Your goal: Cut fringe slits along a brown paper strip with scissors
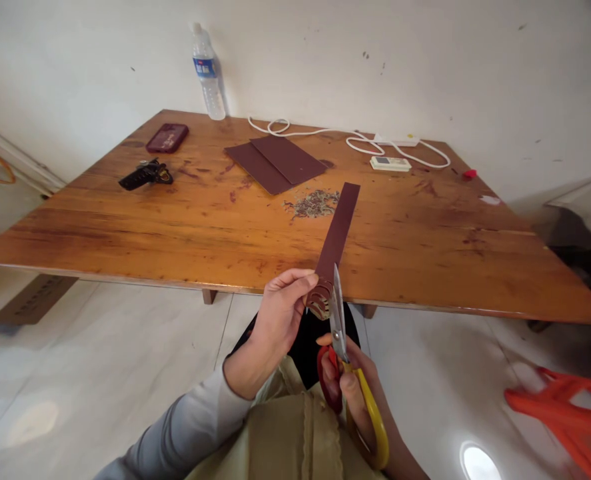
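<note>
My left hand [288, 308] pinches a long dark-red strip [340, 223], which looks like sandpaper, near its lower end. That lower end is cut into narrow curling slits. In my right hand [358, 387] is a pair of scissors [339, 327] with one red and one yellow handle loop. Their blades point upward along the right edge of the strip, close to the curled part; whether they touch it I cannot tell. Beyond the strip lies a small heap of thin cut shreds [315, 204]. Two dark-red sheets [275, 163] overlap on the table behind the heap.
On the wooden table [185, 233] stand a water bottle [208, 77], a dark-red phone [168, 138] and a bunch of keys [146, 175]. A white cable with a power strip [396, 140] and a remote control [390, 164] lie at the back right. An orange-red stool [560, 400] is at lower right.
</note>
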Demonstrator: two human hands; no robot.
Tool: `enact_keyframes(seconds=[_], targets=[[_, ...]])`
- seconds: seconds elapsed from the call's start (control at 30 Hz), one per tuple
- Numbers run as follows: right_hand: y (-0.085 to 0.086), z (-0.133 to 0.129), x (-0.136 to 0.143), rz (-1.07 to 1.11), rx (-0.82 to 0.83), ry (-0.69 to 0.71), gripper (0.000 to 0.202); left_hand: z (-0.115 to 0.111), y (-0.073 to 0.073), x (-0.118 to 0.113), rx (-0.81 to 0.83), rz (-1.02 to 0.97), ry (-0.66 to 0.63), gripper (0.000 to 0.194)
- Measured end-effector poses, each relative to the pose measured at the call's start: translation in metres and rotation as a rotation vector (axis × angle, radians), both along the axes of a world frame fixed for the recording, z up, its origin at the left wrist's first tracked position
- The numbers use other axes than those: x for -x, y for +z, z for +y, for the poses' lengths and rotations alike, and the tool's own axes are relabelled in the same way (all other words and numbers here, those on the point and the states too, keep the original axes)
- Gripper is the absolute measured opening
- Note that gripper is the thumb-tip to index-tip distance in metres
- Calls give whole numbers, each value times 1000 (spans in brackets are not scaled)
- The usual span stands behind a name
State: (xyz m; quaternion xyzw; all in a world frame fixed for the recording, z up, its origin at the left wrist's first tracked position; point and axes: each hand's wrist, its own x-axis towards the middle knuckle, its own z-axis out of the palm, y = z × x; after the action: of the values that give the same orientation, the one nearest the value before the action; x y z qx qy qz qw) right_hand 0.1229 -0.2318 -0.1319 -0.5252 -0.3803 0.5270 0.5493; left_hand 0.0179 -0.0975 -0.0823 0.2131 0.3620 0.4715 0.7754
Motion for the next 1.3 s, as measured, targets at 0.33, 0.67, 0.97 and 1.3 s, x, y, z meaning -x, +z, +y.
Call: enact_keyframes(seconds=[0.33, 0.67, 0.97, 1.3], targets=[[0, -4, 5, 14, -14, 2, 57, -7, 4, 1, 23, -21, 18, 22], [-1, -15, 8, 57, 47, -20, 54, -17, 6, 3, -19, -34, 10, 23], [-11, -30, 13, 255, 48, 4, 58, -23, 8, 6, -48, -15, -15, 20], [-5, -42, 8, 330, 43, 30, 58, -22, 8, 8, -29, -8, -116, 24]])
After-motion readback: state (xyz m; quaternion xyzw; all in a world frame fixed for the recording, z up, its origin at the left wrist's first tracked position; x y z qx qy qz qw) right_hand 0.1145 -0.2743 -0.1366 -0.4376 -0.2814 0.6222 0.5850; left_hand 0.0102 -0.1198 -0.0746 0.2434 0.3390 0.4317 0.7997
